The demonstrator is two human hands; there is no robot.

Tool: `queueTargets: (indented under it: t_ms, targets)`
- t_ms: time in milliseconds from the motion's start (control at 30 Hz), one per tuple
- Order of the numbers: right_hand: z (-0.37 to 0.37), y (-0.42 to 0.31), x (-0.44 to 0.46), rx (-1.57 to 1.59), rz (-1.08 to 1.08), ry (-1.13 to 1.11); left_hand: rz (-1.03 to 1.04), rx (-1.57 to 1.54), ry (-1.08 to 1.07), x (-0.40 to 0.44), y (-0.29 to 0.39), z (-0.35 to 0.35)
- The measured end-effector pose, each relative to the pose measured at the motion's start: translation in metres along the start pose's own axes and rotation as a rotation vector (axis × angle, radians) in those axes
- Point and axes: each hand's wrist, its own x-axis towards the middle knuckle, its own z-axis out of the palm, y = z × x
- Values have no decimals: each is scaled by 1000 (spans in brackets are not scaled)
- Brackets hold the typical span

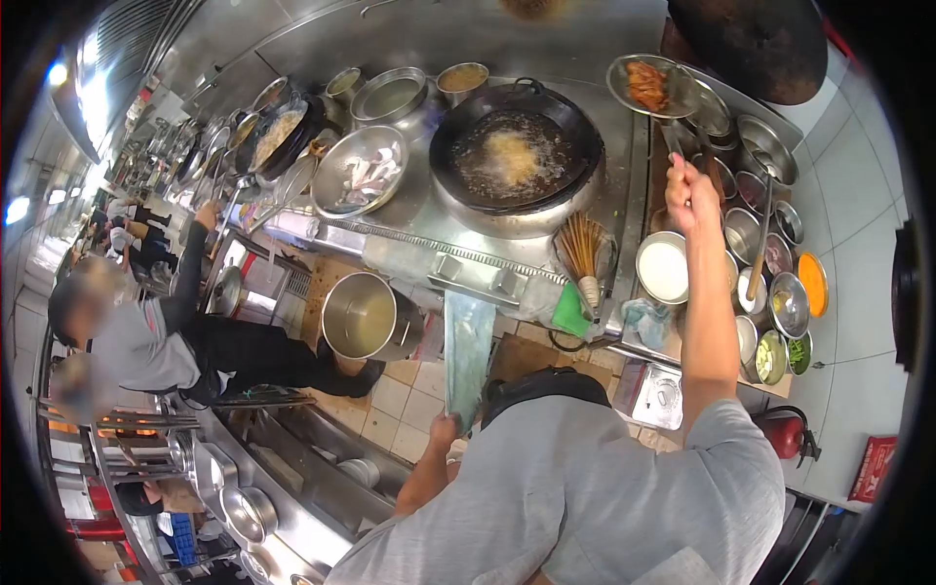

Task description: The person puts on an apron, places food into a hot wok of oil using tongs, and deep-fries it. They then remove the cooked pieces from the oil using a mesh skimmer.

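Note:
My right hand [694, 195] is closed round the handle of a wide metal ladle [682, 97]. Browned, reddish food pieces [646, 86] lie in its bowl, above the containers at the back right. Left of it, a black wok [453, 156] sits on the stove with bubbling liquid and a pale yellow, foamy mass [512, 156] at its middle. Low in the view, my left hand [447, 429] grips the lower end of a light blue-green cloth [468, 351], which stretches up to the stove's front edge. Some of that hand's fingers are hidden.
A bowl of pale strips [361, 175] stands left of the wok. A bamboo brush [582, 253] leans at the stove's front right. Ingredient bowls, one with white contents [665, 268], crowd the right side. A deep pot [361, 317] and a co-worker [146, 341] are at left.

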Motion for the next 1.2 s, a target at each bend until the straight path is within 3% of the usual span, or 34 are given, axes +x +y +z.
queueTargets:
  t_ms: [167,333,533,600,633,733,833,867,933,967,1033,1167,1200]
  targets:
    - [-42,-57,79,102,-79,63,44,71,29,-13,13,8]
    - [-95,-62,143,320,-77,117,62,141,-38,-22,34,16]
    - [-102,-54,146,298,-87,177,54,104,-27,-28,42,28]
    - [-86,-39,115,360,-188,147,62,37,-48,-37,45,33]
    - [-72,-34,92,309,-115,223,57,32,-40,-36,40,33]
    - [-28,26,-4,23,-64,224,74,107,16,-21,19,37]
    - [-11,120,-89,-356,28,63,90,146,58,-23,20,37]
    - [-11,145,-113,-663,104,-133,61,194,52,-32,33,37]
    - [-32,205,-141,-892,362,-446,30,247,52,-40,46,35]
    - [-48,236,-146,-1047,219,-675,49,240,50,-38,41,30]
    - [-70,289,-148,-1241,155,-852,67,247,54,-42,45,20]
    - [-125,402,-127,-1509,172,-941,52,219,89,-62,63,-8]
    - [-132,419,-120,-1335,553,-750,69,236,67,-64,63,-18]
